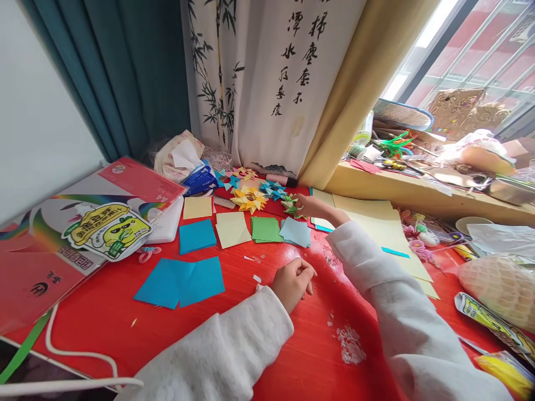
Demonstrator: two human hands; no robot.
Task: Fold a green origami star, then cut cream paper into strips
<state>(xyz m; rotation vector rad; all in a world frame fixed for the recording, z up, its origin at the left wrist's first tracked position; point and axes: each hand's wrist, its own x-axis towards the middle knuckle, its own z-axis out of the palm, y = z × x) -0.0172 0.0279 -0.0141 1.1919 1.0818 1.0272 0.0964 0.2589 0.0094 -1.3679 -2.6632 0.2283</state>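
My right hand (308, 205) reaches to the back of the red table, its fingers closed at the edge of a green folded-paper star (289, 204). Beside that star lie a blue folded-paper star (274, 189), a yellow one (249, 200) and a pink one (246, 175). Nearer to me, my left hand (293, 282) hovers or rests over the table with its fingers curled in, and nothing shows in them. In front of the stars is a row of paper stacks: blue (198, 236), cream (233, 229), green (266, 229) and pale blue (295, 231).
Two blue sheets (179, 282) lie at the left, by a red paper pack (37, 250) and pink scissors (149, 253). Large cream sheets (368, 223) lie on the right. A tissue pack (199, 179) stands at the back. The windowsill (368, 181) holds clutter. A white cable (79, 353) crosses the front left.
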